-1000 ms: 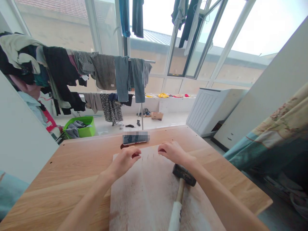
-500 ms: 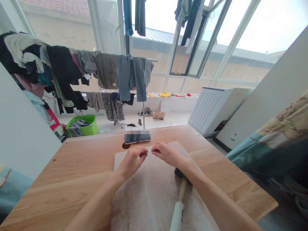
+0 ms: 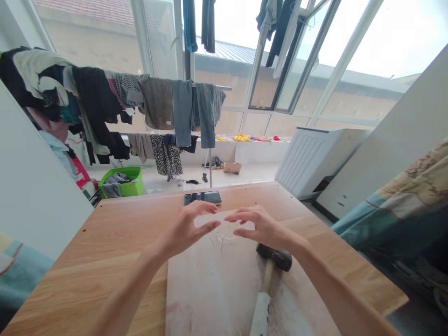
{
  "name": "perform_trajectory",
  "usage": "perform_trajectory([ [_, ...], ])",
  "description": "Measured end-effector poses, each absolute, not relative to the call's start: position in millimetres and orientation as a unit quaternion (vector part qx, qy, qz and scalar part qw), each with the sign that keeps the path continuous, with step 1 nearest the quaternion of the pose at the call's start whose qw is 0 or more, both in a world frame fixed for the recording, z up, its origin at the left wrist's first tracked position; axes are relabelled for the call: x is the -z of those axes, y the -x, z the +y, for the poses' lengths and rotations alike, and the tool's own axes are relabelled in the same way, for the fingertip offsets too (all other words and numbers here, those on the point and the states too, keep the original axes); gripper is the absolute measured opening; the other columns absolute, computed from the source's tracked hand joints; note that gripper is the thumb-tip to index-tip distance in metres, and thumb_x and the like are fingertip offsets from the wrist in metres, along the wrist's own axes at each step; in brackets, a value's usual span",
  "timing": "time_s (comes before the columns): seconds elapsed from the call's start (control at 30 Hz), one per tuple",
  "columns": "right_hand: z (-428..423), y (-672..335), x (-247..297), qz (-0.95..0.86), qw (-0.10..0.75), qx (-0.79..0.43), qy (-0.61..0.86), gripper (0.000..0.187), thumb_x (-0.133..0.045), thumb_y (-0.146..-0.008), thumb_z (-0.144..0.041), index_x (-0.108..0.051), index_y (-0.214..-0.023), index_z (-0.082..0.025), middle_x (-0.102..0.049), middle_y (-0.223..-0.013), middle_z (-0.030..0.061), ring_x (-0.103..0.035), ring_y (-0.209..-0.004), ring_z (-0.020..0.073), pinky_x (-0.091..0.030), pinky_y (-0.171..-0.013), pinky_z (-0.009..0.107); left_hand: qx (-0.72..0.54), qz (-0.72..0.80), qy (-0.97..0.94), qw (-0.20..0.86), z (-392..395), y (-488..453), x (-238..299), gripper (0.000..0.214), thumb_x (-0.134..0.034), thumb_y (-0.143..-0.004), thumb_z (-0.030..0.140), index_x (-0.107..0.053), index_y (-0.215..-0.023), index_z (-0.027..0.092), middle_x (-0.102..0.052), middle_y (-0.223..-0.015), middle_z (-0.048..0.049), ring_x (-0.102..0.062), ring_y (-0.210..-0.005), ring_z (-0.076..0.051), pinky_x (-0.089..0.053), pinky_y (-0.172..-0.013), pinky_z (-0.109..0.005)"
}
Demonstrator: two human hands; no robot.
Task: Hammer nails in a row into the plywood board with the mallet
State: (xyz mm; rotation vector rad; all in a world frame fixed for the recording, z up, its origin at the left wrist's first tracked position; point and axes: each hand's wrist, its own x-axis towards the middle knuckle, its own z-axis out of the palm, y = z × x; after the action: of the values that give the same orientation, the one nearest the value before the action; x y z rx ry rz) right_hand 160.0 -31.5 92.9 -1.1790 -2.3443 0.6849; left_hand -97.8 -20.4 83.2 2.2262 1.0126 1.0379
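My left hand [image 3: 187, 228] and my right hand [image 3: 259, 226] hover just above a pale wooden board [image 3: 213, 289], fingers spread and holding nothing. Between and slightly below them several thin nails [image 3: 221, 239] lie loose on the board. A hammer [image 3: 269, 275] with a dark head and light handle rests on the board below my right wrist. The board lies on a light wooden table [image 3: 105, 252].
A phone [image 3: 202, 198] lies face up near the table's far edge. Beyond stand a clothes rack hung with garments [image 3: 140, 107], a green basket [image 3: 122, 183], a white cabinet [image 3: 308, 158] and large windows. Patterned cloth [image 3: 402, 205] sits at right.
Both hands went from pinched together over the board to spread apart and lifted. The nails now lie scattered on the board between them.
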Motion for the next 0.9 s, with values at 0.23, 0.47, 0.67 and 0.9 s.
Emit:
perform_trajectory([
  [0.23, -71, -231, -87, -0.749, 0.274, -0.254, 0.547, 0.038, -0.058, -0.094, -0.049, -0.075, -0.117, -0.024, -0.075, -0.120, 0.0099, -0.073, -0.096, 0.0258, -0.061, -0.082, 0.038, -0.393, 0.412, -0.811, 0.132, -55, 129, -132, 0.026, -0.057, -0.098, 0.042, -0.070, -0.110, 0.023, -0.075, -0.101, -0.0009, -0.069, -0.090, -0.017, -0.055, -0.084, -0.031],
  [0.47, -113, -291, -14, -0.684, 0.238, -0.116, 0.680, 0.045, -0.055, -0.088, -0.052, -0.074, -0.116, -0.021, -0.077, -0.118, 0.0136, -0.071, -0.112, 0.0350, -0.057, -0.098, 0.050, -0.177, 0.358, -0.916, 0.047, -118, 160, -56, 0.034, -0.062, -0.097, 0.037, -0.061, -0.130, 0.027, -0.072, -0.122, -0.0054, -0.061, -0.123, -0.025, -0.048, -0.108, -0.045],
  [0.67, -130, -276, -6, -0.684, 0.230, -0.153, 0.675, 0.050, -0.048, -0.093, -0.055, -0.073, -0.122, -0.023, -0.077, -0.120, 0.0109, -0.071, -0.114, 0.0322, -0.058, -0.098, 0.045, -0.181, 0.400, -0.898, 0.003, -160, 193, 1, 0.051, -0.061, -0.097, 0.041, -0.049, -0.145, 0.028, -0.071, -0.128, -0.0040, -0.051, -0.138, -0.027, -0.032, -0.122, -0.051],
  [0.9, -145, -197, -10, -0.733, 0.246, -0.240, 0.587, 0.045, -0.048, -0.098, -0.048, -0.073, -0.125, -0.022, -0.073, -0.128, 0.0131, -0.072, -0.111, 0.0286, -0.059, -0.097, 0.039, -0.234, 0.576, -0.782, -0.029, -186, 262, 20, 0.042, -0.056, -0.096, 0.050, -0.060, -0.134, 0.031, -0.070, -0.129, -0.0050, -0.058, -0.130, -0.030, -0.044, -0.113, -0.053],
])
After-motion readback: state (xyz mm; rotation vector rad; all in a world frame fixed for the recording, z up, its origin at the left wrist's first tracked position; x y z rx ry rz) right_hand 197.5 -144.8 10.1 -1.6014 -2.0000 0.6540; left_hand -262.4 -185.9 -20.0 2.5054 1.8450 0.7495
